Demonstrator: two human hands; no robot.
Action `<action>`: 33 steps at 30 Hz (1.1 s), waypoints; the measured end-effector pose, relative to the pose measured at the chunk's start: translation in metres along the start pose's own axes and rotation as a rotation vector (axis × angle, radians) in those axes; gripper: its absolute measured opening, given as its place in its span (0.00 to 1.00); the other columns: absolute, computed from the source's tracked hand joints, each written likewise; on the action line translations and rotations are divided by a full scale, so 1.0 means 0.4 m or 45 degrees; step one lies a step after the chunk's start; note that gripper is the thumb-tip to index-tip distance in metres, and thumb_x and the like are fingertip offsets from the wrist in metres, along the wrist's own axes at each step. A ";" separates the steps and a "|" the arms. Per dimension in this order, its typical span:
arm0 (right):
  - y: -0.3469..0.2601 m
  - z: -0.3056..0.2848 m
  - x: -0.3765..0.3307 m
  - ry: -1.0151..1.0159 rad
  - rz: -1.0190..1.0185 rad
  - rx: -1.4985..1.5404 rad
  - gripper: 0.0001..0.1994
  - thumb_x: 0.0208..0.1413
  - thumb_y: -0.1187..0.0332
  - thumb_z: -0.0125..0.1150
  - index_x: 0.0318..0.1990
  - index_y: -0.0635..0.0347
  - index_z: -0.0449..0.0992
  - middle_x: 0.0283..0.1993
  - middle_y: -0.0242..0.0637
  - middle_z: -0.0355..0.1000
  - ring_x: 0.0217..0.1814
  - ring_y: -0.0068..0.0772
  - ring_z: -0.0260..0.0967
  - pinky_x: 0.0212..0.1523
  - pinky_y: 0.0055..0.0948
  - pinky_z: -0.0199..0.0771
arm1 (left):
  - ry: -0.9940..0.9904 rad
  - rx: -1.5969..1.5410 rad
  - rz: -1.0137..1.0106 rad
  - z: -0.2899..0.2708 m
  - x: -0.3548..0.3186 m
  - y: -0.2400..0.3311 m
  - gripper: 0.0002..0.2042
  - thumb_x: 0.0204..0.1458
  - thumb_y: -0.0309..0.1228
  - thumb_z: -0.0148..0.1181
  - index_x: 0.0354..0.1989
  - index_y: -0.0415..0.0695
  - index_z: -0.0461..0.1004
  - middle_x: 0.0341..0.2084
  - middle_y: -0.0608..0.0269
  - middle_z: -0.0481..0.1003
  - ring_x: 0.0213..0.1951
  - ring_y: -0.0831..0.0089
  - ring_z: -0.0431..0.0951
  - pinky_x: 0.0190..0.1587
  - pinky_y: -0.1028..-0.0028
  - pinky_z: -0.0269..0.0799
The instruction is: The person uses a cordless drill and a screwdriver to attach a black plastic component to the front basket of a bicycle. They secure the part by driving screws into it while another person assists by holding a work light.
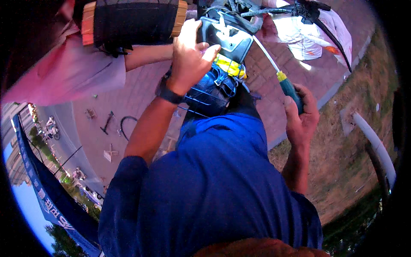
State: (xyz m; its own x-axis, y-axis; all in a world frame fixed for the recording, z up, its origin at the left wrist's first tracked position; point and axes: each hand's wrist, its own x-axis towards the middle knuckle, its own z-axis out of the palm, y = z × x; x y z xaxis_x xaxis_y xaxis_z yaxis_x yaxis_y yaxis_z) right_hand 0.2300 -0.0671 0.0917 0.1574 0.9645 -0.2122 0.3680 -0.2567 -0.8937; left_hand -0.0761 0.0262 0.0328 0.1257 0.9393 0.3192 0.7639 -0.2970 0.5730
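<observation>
My right hand [302, 109] is closed around the green and yellow handle of a screwdriver [287, 85]. Its long pale shaft slants up and left, with the end at the side of a dark plastic housing [239, 48] with rounded corners. At that housing's left edge, my left hand [188, 60] grips with its fingers, the thumb stretched along the front. Glare washes out the pale pieces inside the housing. Just below it are a wire basket [195, 101] holding a dark blue bag [214, 92] and a yellow cloth [230, 66].
At the left, another person's forearm [147, 56] and pale sleeve [81, 70] reach in. A black block-like object [135, 21] with orange ends is above them. A handlebar [306, 10] and white cover [299, 36] stand upper right. A pale pipe [376, 145] curves over the dirt.
</observation>
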 end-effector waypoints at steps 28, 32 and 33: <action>-0.086 0.104 0.081 0.190 0.096 -0.276 0.19 0.57 0.70 0.64 0.55 0.67 0.77 0.49 0.46 0.79 0.51 0.33 0.77 0.55 0.33 0.75 | -0.499 -0.564 -0.412 0.194 0.254 -0.121 0.22 0.50 0.39 0.77 0.48 0.38 0.78 0.39 0.56 0.84 0.42 0.69 0.83 0.46 0.73 0.77; -0.078 0.126 0.101 0.218 0.047 -0.341 0.20 0.56 0.71 0.65 0.56 0.67 0.77 0.51 0.47 0.80 0.52 0.34 0.78 0.55 0.33 0.76 | -0.491 -0.867 -0.679 0.179 0.278 -0.066 0.14 0.49 0.24 0.70 0.44 0.36 0.77 0.31 0.63 0.80 0.32 0.78 0.76 0.36 0.75 0.74; -0.080 0.131 0.105 0.222 0.049 -0.345 0.20 0.56 0.72 0.65 0.56 0.67 0.77 0.51 0.47 0.80 0.52 0.34 0.78 0.55 0.33 0.76 | -0.458 -0.911 -0.684 0.182 0.277 -0.068 0.13 0.49 0.23 0.70 0.43 0.36 0.77 0.29 0.65 0.79 0.31 0.81 0.75 0.34 0.77 0.73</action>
State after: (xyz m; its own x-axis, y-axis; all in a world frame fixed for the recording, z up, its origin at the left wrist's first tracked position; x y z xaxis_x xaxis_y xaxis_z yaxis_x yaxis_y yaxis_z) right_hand 0.1768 -0.0151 0.0908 0.3216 0.9346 -0.1520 0.5858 -0.3225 -0.7435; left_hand -0.0368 0.1510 -0.0023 0.1490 0.9417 -0.3017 0.2244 0.2650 0.9378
